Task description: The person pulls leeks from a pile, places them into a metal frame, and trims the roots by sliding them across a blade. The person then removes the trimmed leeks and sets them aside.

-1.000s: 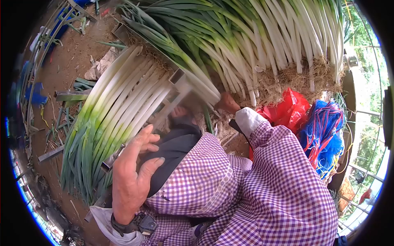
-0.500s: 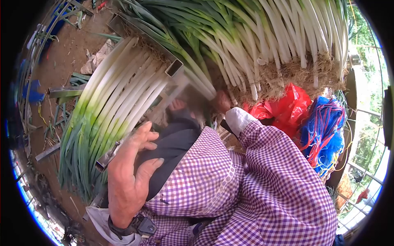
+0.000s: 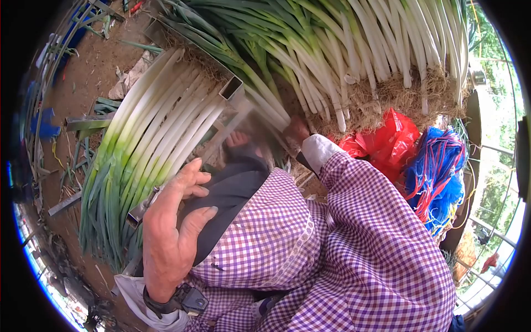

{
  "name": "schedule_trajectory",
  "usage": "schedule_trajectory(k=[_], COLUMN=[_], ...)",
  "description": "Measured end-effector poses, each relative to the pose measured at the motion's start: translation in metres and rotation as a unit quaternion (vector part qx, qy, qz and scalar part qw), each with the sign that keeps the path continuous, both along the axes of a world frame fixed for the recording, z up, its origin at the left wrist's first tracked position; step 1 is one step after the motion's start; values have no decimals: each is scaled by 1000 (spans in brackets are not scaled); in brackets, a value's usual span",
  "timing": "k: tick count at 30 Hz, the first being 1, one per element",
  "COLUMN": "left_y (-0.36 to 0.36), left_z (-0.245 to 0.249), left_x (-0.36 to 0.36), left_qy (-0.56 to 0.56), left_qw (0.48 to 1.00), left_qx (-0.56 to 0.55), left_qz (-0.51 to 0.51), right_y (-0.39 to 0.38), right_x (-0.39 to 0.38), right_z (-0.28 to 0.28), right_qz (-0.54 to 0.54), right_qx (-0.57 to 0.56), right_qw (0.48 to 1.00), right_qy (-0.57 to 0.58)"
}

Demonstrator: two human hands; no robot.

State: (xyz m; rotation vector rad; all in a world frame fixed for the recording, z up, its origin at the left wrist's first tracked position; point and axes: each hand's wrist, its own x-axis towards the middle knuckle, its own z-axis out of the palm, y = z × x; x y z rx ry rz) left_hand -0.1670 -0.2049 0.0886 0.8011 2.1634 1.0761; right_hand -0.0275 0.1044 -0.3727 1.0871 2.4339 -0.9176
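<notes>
Soil [image 3: 94,66]; left hand [image 3: 170,235] (wrist device [image 3: 193,300] illegible) near leeks [image 3: 152,124]; right hand [image 3: 298,129] holding stalks [image 3: 269,106].

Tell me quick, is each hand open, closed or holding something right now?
Left hand: open, nothing visible in it.
Right hand: at the ends of some leeks, too blurred to tell whether it grips them.

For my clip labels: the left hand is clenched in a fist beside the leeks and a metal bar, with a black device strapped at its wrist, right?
Not quite. The head view shows the left hand open, not clenched, thumb and fingers apart, beside the leeks and a metal bar, with a black device strapped at its wrist.
</notes>
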Motion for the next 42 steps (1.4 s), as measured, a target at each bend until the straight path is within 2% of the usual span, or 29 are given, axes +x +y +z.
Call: schedule_trajectory(k=[3,6,9,12,15,18,19,21,29,42], left_y=[-1,-1,1,2,2,2,1,2,4,8], left_z=[-2,1,2,1,1,2,2,3,4,9], left_x=[1,0,-1,-1,-1,-1,-2,-2,0,5], left_qy=[-5,-2,-5,-6,-9,-11,-8,-9,-14,-41], left_qw=[1000,1000,1000,1000,1000,1000,1000,1000,999,996], left_qx=[0,-3,-3,0,-6,-14,-17,-21,-32,-69], left_qz=[2,1,2,2,4,1,-5,-5,5,43], right_y=[-4,-7,6,9,-1,12,19,25,29,12], right_x=[5,-1,-2,-4,-6,-6,2,7,15,24], right_z=[-26,20,30,29,69,68,53,38,51,43], right_qz=[19,-27,15,27,-3,72,166,203,187,185], right_qx=[-8,-68,-157,-176,-144,-191,-156,-150,-177,-120], right_qw=[999,997,987,984,988,979,973,967,966,975], right_qy=[35,31,29,14,57,-20,26,43,12,8])
